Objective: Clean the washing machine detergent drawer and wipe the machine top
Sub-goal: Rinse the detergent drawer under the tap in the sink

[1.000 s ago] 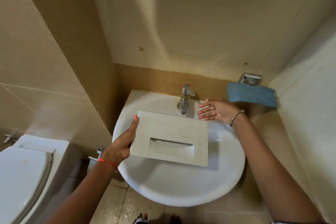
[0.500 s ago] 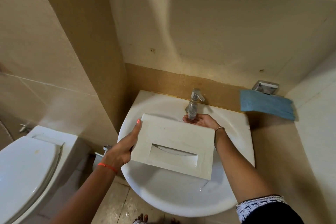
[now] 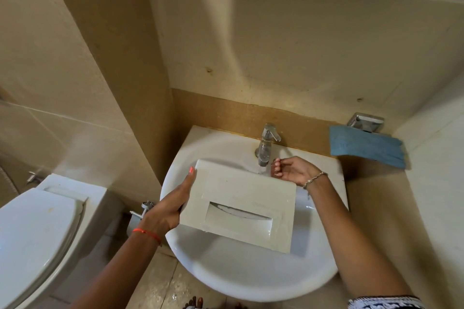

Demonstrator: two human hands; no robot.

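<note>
Your left hand (image 3: pixel 173 206) grips the left edge of the detergent drawer (image 3: pixel 238 206), thumb along the panel, holding it over the sink (image 3: pixel 251 281) directly to that hand's right. Your right hand (image 3: pixel 291 170) holds nothing, fingers loosely curled, just past the drawer's far edge, with the running tap (image 3: pixel 266 145) immediately to its left. A blue cloth (image 3: pixel 366 148) hangs well to that hand's right.
</note>
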